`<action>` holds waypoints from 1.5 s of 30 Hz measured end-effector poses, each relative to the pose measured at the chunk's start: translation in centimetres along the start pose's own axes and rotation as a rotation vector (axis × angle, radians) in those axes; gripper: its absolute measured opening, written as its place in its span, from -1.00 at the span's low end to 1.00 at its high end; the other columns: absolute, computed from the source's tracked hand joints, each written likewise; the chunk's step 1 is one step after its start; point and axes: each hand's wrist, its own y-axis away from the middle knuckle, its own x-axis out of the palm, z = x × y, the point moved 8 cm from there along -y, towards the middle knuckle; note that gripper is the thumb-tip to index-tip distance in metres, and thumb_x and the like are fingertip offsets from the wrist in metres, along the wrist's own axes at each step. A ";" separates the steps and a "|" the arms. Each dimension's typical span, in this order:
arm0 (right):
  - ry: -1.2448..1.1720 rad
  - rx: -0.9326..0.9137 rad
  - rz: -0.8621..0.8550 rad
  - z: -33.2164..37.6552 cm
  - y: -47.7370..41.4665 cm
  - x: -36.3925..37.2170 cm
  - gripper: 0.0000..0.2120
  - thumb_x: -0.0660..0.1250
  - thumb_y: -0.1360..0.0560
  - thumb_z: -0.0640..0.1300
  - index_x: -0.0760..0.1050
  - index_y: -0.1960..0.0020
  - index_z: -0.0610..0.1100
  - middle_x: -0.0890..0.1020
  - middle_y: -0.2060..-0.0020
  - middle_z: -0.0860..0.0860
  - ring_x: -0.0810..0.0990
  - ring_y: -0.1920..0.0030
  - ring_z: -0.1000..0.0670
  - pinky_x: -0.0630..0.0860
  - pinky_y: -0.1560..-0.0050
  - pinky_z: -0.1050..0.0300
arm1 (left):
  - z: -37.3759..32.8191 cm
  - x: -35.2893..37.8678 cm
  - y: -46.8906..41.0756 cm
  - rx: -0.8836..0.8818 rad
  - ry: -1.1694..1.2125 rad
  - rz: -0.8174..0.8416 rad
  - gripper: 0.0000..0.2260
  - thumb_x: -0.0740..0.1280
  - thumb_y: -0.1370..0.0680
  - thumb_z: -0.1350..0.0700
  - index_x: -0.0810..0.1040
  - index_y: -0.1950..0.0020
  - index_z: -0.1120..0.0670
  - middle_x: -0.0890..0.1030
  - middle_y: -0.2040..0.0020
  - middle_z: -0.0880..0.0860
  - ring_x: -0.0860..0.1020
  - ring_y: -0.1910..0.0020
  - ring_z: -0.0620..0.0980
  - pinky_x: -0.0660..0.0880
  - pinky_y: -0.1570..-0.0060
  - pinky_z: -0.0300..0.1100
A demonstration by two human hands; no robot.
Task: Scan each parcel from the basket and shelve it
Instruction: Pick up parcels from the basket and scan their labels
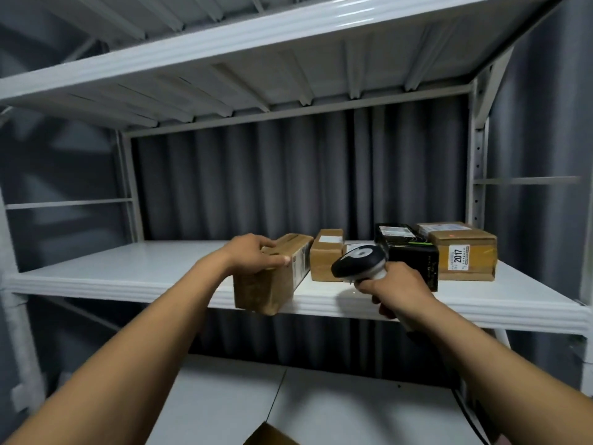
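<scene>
Your left hand (256, 256) is clamped over the top of a brown cardboard parcel (266, 284), fingers curled across the top and the thumb pressed on its right side next to the white label (300, 264). Your right hand (394, 287) is wrapped round the handle of the scanner (359, 261), whose head sits just beside the parcel's labelled side.

The parcel lies lengthwise at the front edge of the middle shelf (128, 271), left of the other parcels. Its near end is level with the front lip or slightly over it. I cannot tell whether its full weight is down yet.

Judging by the one-handed hold, it is probably light. The cardboard looks stiff and square, so it should not sag, but the taped top may be slick under your fingers. Hold it across the width as you are doing, keep the thumb off the label, and slide it rather than lift it.

Toward the right rear corner sit a small brown box (325, 255), a black box (410, 255) and a larger brown box (465, 255) marked 2017. The small one is close to your parcel's far end. The basket is not in view.
</scene>
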 end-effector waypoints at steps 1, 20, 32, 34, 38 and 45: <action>0.002 -0.005 0.004 0.2 0.5 0.2 -0.86 0.45 -0.40 -0.14 0.59 0.10 -0.18 0.61 0.41 -0.08 0.50 0.53 -0.04 0.42 0.47 0.18 | 0.2 -0.1 0.9 0.019 0.018 -0.002 -0.39 0.38 -0.44 -0.28 0.40 -0.45 -0.12 0.49 -0.36 -0.02 0.47 -0.30 0.03 0.44 -0.21 -0.12; 0.029 0.007 -0.103 0.5 -0.2 -0.6 -0.89 0.41 -0.38 -0.13 0.59 0.20 -0.18 0.65 0.36 -0.16 0.54 0.48 -0.11 0.49 0.39 0.10 | 2.0 3.8 -3.4 0.090 0.066 -0.324 -0.49 0.47 -0.46 0.15 0.48 -0.40 0.02 0.55 -0.29 0.12 0.50 -0.26 0.12 0.41 -0.28 -0.09; 0.073 0.069 -0.194 -5.1 -6.4 -0.5 -0.74 0.44 -0.31 0.01 0.59 0.12 -0.14 0.69 0.18 -0.15 0.66 0.17 -0.22 0.59 0.17 -0.03 | 1.4 7.6 -9.7 0.090 0.227 -0.286 -0.29 0.55 -0.37 0.08 0.32 -0.45 0.06 0.31 -0.41 0.13 0.39 -0.33 0.10 0.32 -0.38 -0.08; 0.088 0.079 -0.200 -5.5 -6.9 -0.5 -0.76 0.45 -0.33 0.00 0.60 0.11 -0.14 0.69 0.19 -0.14 0.67 0.15 -0.22 0.60 0.15 -0.04 | 1.2 8.0 -10.3 0.084 0.229 -0.285 -0.30 0.54 -0.39 0.10 0.31 -0.46 0.08 0.30 -0.42 0.14 0.38 -0.34 0.11 0.29 -0.38 -0.09; 0.111 0.086 -0.179 -5.5 -7.8 -0.2 -0.76 0.45 -0.35 0.01 0.60 0.09 -0.14 0.68 0.17 -0.11 0.67 0.14 -0.21 0.59 0.15 -0.01 | 1.1 8.3 -11.1 0.069 0.241 -0.279 -0.32 0.51 -0.42 0.11 0.28 -0.47 0.09 0.25 -0.45 0.15 0.36 -0.36 0.13 0.27 -0.40 -0.09; 0.152 0.108 -0.160 -6.1 -8.3 0.1 -0.73 0.44 -0.36 0.03 0.61 0.06 -0.15 0.69 0.12 -0.14 0.67 0.10 -0.22 0.62 0.09 -0.04 | 1.1 8.3 -11.8 0.037 0.101 -0.236 -0.25 0.51 -0.43 0.02 0.20 -0.53 0.00 0.17 -0.51 0.15 0.30 -0.42 0.19 0.29 -0.41 0.04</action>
